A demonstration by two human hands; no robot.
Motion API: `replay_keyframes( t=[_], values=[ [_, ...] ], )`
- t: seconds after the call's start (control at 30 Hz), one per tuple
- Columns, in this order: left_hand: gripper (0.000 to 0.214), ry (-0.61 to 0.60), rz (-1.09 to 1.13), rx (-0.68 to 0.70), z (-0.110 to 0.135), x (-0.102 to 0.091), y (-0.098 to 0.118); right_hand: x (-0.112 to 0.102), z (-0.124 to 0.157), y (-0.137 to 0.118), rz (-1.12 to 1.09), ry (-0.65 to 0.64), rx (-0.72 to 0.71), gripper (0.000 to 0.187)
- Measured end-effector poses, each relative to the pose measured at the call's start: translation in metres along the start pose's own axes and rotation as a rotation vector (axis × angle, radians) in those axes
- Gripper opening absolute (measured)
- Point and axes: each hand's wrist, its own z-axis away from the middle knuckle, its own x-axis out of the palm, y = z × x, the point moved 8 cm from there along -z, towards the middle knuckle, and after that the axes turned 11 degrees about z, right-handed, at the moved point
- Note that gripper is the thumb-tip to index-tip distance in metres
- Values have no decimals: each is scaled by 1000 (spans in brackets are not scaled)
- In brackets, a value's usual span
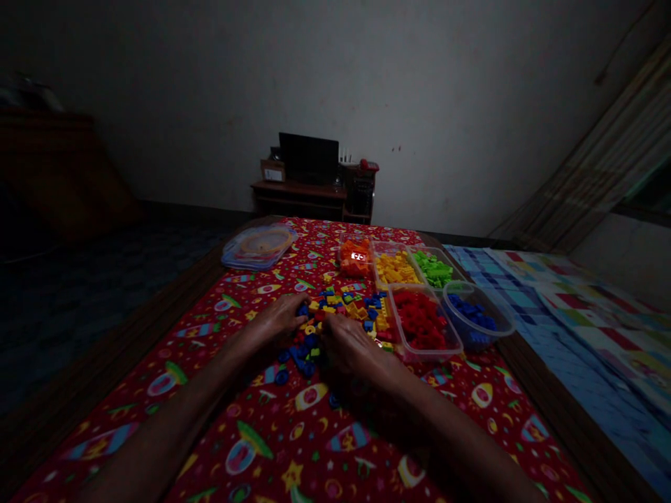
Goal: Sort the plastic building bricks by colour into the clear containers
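A loose pile of mixed toy building bricks (356, 309) lies on a red patterned cloth (298, 447), in blue, yellow, red and green. At its left edge is my left hand (283, 316), thumb and fingers curled around a blue brick (302, 309). My right hand (350, 344) reaches into the near side of the pile with bent, closed fingers. Its fingertips are turned away, so whatever they hold is hidden. Blue wheel-like pieces (282, 377) lie in front of both hands, with several blue bricks beside them.
To the right stand clear containers of sorted bricks: orange (355, 257), yellow (397, 268), green (433, 269), red (421, 319) and a round one of blue (474, 314). Stacked clear lids (258, 246) rest at the far left. A desk with a monitor (309, 158) stands by the wall.
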Motion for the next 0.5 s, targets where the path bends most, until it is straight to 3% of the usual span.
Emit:
replay_keyframes(
  t=[0.13, 0.23, 0.37, 0.5],
  values=[
    [46, 31, 197, -46, -2, -12, 0, -3, -14, 42, -321, 59, 381, 25],
    [50, -37, 442, -26, 0, -18, 11, 13, -19, 56, -791, 18, 590, 25],
    [49, -124, 672, 55, 5, -19, 37, 23, -17, 53, -1353, 25, 772, 15],
    [43, -128, 620, 115, 10, -11, 65, 23, -17, 43, -1626, 31, 797, 24]
  ],
)
